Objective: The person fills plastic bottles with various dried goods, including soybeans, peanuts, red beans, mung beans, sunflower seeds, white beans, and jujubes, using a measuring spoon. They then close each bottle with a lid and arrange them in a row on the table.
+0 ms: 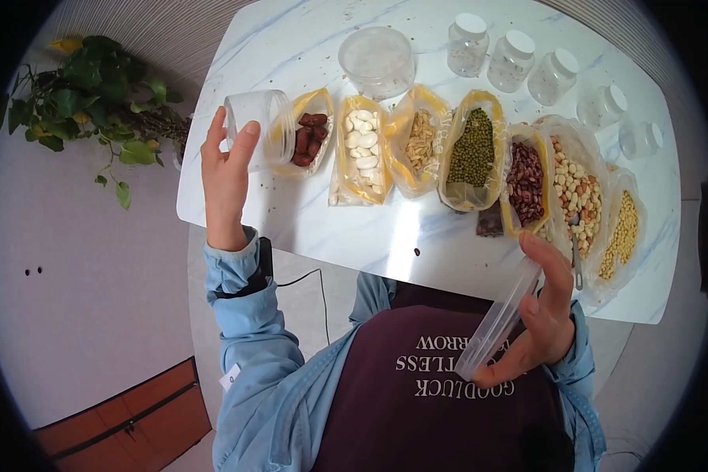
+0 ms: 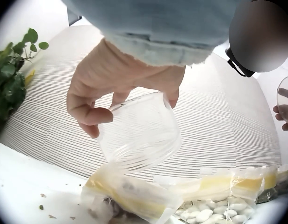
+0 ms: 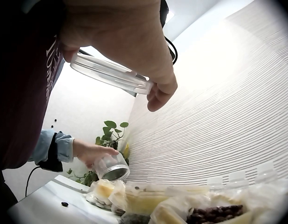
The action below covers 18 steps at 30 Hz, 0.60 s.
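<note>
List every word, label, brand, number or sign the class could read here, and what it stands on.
"GOODLUCK": dark shirt, upside down in the head view.
"TLESS": same shirt, next line; its start is obscured around the clear lid and right hand.
"ORROW": same shirt, third line; its start is likewise unclear.
White sleeve tag: too small to read.
Bags: any print is too small to read.
</note>
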{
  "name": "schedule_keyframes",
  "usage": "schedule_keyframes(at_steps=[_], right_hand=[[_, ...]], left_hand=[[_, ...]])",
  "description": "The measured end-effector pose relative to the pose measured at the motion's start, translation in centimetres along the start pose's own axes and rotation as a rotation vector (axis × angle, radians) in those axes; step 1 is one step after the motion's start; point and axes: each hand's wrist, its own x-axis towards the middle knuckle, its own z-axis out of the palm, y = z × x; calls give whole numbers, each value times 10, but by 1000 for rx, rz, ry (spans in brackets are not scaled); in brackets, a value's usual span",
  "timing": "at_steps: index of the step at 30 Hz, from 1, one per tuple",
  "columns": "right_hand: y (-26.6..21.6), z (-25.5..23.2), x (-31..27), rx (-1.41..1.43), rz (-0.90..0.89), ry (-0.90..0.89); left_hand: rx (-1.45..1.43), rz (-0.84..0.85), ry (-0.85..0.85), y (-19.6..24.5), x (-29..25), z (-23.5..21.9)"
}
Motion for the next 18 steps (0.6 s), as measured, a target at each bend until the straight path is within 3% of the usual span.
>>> schedule_keyframes(at_steps=[3,6,9,10,11,13,18], right_hand=[[0,0,-1,0,3,2],[0,0,-1,16,6,-8],[0,-2,-3,30,15,-17],[0,-2,-2,28,18,-17],[0,-1,-2,29,20,-17],[0,2,-4,21,30,29],[-2,2,-1,-4,63,28]], left_hand=[[-31,-7,10,-1,2,-5],[282,233,207,-9,-2,-5],[-101,314,70,-18,-8,-9],[-282,139,-14,14,-31,-8],[-436,103,-111,19,-42,-5],[-735,26,-297,23,-56,-3],[-1358,-345,-985,24,-101,31]])
